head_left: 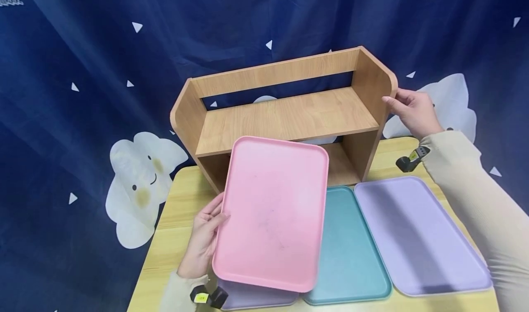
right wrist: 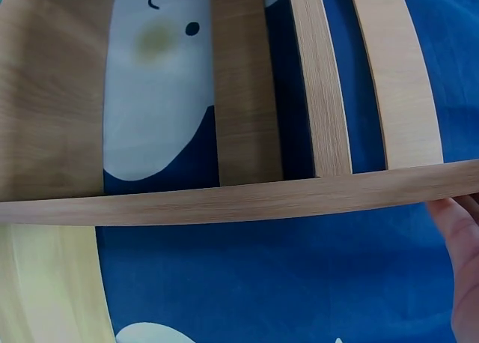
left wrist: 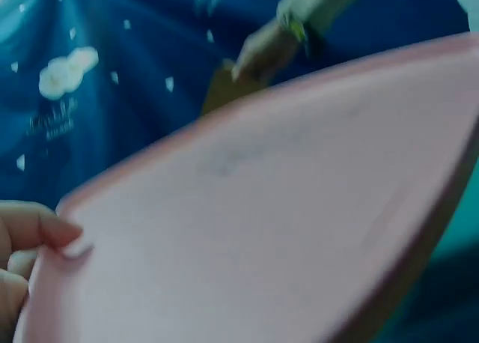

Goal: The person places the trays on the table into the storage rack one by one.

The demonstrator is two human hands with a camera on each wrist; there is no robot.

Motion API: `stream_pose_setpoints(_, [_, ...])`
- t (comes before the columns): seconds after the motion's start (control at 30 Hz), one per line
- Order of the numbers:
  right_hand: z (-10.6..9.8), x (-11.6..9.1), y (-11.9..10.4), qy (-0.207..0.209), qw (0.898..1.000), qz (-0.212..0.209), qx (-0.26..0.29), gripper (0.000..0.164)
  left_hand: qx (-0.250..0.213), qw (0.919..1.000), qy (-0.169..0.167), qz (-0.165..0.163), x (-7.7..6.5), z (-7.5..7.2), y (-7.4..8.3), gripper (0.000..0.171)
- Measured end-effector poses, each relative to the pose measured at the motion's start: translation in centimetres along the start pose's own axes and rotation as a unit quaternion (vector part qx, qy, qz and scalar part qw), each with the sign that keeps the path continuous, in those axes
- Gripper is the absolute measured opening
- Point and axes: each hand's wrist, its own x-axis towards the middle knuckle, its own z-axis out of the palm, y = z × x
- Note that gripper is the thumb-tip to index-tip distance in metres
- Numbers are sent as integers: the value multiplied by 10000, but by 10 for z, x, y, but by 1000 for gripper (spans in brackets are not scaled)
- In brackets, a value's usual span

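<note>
A pink rectangular tray [head_left: 272, 211] with a raised rim is held up by my left hand [head_left: 201, 241], which grips its left edge. It is tilted toward the head camera and hides part of the wooden desktop shelf [head_left: 289, 114] behind it. In the left wrist view, a finger [left wrist: 45, 231] hooks over the rim of the pink tray [left wrist: 224, 231]. My right hand [head_left: 417, 112] pinches the front edge of the shelf's right side panel, thumb on the inner face. The right wrist view shows that panel's long edge [right wrist: 224, 207], with the right hand [right wrist: 460, 253] at its far end.
A teal tray [head_left: 351, 247] and a lavender tray [head_left: 417, 238] lie side by side on the light wooden table [head_left: 161, 257]. Another purple tray [head_left: 256, 296] shows below the pink one. Behind the shelf hangs a dark blue curtain [head_left: 91, 96] with white clouds.
</note>
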Motion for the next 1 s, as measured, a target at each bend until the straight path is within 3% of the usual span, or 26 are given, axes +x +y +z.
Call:
stream_pose_setpoints(0.2, [0, 1, -4, 80, 9998, 129, -145, 48, -559, 9979, 184, -262, 0, 40, 12, 52])
stream_pose_setpoints(0.53, [4, 1, -9, 206, 9992, 313, -144, 48, -1209, 9924, 236, -9, 19, 93, 29, 65])
stream_pose_setpoints(0.77, [5, -2, -10, 229, 9980, 448, -384, 49, -1381, 9899, 296, -145, 41, 116, 35, 54])
stream_pose_setpoints(1.0, [16, -6, -21, 442, 9968, 597, -298, 48, -1056, 9934, 438, 79, 67, 131, 38, 53])
